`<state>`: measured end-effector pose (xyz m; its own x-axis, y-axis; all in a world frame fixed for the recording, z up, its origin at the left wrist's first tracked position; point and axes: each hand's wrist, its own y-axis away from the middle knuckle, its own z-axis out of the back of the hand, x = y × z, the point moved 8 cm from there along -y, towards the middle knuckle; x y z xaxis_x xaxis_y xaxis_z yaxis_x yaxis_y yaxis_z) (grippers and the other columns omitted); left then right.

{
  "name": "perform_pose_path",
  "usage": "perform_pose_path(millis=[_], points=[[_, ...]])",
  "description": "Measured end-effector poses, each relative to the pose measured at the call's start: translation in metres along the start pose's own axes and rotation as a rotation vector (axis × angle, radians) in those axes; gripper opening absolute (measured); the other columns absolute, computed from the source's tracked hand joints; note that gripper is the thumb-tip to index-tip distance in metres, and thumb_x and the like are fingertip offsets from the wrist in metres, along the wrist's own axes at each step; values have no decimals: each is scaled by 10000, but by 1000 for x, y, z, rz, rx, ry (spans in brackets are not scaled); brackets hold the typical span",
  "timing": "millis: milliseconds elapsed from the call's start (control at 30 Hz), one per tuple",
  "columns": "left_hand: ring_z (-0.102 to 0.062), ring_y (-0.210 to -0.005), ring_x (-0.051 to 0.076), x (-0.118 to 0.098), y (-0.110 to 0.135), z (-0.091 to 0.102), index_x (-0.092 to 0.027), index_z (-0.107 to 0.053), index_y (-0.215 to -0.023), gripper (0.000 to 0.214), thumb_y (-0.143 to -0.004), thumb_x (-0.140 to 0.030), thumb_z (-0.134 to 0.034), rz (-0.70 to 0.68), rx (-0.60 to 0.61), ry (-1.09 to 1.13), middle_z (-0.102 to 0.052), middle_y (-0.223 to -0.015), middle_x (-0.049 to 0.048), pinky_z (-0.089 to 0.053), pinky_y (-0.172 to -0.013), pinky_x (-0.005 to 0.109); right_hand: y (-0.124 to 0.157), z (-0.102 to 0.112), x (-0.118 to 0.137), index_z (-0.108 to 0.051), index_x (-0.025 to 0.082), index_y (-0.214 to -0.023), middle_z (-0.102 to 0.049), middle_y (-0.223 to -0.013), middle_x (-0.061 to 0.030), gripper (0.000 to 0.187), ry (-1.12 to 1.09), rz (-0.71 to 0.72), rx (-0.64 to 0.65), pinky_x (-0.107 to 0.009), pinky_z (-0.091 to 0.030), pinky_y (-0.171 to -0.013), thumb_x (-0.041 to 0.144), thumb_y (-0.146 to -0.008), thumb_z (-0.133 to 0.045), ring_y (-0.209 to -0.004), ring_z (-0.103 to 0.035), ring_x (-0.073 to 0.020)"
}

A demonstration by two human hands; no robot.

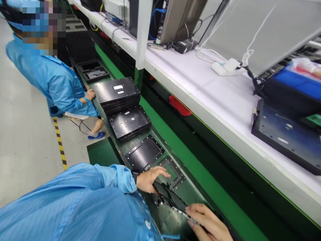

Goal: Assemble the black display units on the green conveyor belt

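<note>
My left hand (150, 179) reaches out of a blue sleeve and grips the near end of a thin black panel (170, 198), fingers curled over its edge. My right hand (209, 223), at the bottom of the view, is closed on the panel's other end, which has a pale strip along it. The panel is held tilted just above the green conveyor belt (193, 167). Directly beyond my left hand, a small black frame (173, 170) lies flat on the belt.
Farther along the belt lie a larger black frame (145, 154), a black metal case (129, 122), a stack of such cases (116, 93) and a black tray (92, 70). A co-worker's hand (89, 95) rests by the stack. A white shelf (200, 87) carries cables and a black box (286, 137).
</note>
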<state>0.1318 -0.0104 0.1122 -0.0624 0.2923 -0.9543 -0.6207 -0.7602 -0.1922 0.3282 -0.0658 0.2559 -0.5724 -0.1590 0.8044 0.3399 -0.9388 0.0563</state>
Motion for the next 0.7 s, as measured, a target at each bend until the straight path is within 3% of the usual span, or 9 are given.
perform_pose_path(millis=[100, 167, 233, 300, 367, 433, 500, 600, 700], points=[[-551, -1369, 301, -13, 3, -8, -221, -732, -1133, 380, -802, -399, -789, 16, 161, 120, -735, -1243, 127, -376, -1204, 461, -7, -1, 19, -824, 424, -1045, -741, -941, -103, 208, -19, 110, 10, -370, -642, -724, 352, -962, -648, -862, -749, -261], [-604, -1291, 310, -5, 7, -11, -195, -765, -1030, 308, -807, -407, -789, 133, 208, 235, -765, -1175, 111, -411, -1169, 465, -18, -1, 13, -830, 329, -1026, -744, -925, -75, 152, -60, 113, -47, -341, -627, -756, 355, -945, -704, -840, -734, -226], [-666, -1152, 309, 20, 14, -20, -168, -765, -1034, 373, -765, -421, -819, 357, 243, 340, -785, -1084, 82, -491, -1069, 453, -27, -2, -19, -822, 261, -1011, -747, -950, -71, 195, -89, 19, -131, -372, -619, -853, 407, -925, -726, -893, -724, -229], [-693, -1014, 281, 48, 24, -34, -146, -753, -1060, 456, -699, -403, -858, 553, 248, 452, -790, -1004, 59, -533, -970, 419, -25, -8, -68, -797, 222, -1069, -745, -994, -79, 290, -88, -143, -273, -408, -606, -910, 451, -913, -712, -935, -716, -239], [-696, -950, 258, 70, 32, -47, -130, -743, -1054, 492, -637, -349, -883, 676, 192, 603, -788, -974, 61, -537, -933, 398, -7, -17, -113, -747, 191, -1196, -722, -1132, -120, 400, 15, -294, -483, -465, -578, -988, 466, -913, -677, -1059, -689, -273], [-701, -909, 246, 92, 38, -60, -118, -736, -1032, 506, -585, -297, -892, 780, 107, 734, -784, -944, 73, -536, -898, 382, 15, -44, -138, -674, 166, -1327, -658, -1298, -172, 508, 157, -350, -557, -520, -506, -1100, 448, -904, -678, -1232, -616, -313], [-703, -848, 241, 113, 40, -72, -112, -733, -1010, 514, -550, -274, -896, 884, 62, 781, -775, -885, 75, -538, -844, 376, 30, -88, -151, -606, 150, -1416, -588, -1413, -204, 639, 242, -330, -429, -543, -423, -1186, 426, -856, -741, -1366, -526, -342], [-706, -816, 245, 140, 30, -83, -114, -730, -1013, 500, -569, -279, -892, 966, 52, 756, -764, -834, 67, -539, -798, 370, 40, -156, -165, -506, 147, -1523, -466, -1563, -222, 943, 283, -302, -106, -598, -292, -1256, 440, -707, -878, -1520, -350, -404], [-703, -797, 231, 159, 11, -85, -115, -720, -1033, 480, -607, -262, -884, 1004, 47, 726, -764, -817, 58, -546, -789, 362, 32, -192, -180, -404, 163, -1600, -296, -1687, -213, 1144, 305, -325, 79, -634, -158, -1285, 434, -621, -930, -1593, -185, -422]])
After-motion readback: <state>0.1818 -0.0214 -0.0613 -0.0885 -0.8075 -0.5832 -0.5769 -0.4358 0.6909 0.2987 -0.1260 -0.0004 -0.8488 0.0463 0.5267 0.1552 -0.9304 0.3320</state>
